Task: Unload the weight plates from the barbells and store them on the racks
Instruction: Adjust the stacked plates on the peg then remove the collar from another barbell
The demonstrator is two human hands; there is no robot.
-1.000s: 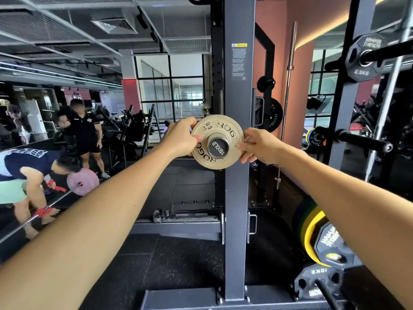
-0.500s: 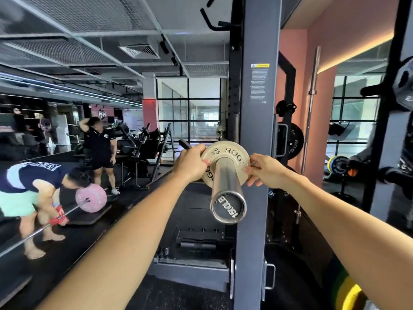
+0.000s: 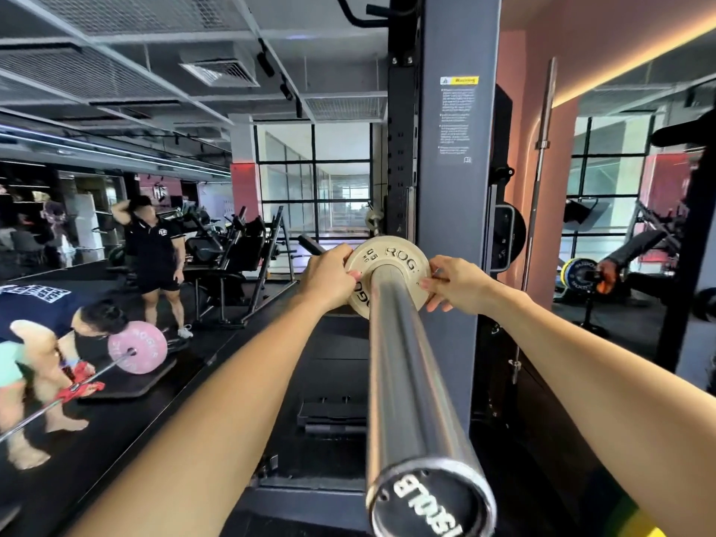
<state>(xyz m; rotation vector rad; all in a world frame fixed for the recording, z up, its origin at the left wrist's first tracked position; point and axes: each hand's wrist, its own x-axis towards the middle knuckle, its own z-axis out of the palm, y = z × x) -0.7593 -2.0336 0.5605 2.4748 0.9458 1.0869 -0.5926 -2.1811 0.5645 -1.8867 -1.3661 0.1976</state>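
Both hands, left (image 3: 329, 279) and right (image 3: 457, 282), pinching small plate (image 3: 387, 261) on barbell sleeve (image 3: 407, 381) (chrome), black gym floor (image 3: 155, 420), mirrored wall (image 3: 58, 226).

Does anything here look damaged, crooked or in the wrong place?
Nothing stands out. The small plate sits square on the barbell sleeve, held at its rim by the left hand and right hand.

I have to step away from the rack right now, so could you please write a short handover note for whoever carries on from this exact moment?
Left hand: grips the left edge of the small cream Rogue change plate.
Right hand: fingers pinch the plate's right edge.
Plate: on the chrome barbell sleeve, at the inner end, beside the grey rack upright.
Done: both hands are on the plate.
Left: slide it along the sleeve and off the end cap, then store it on a rack peg.
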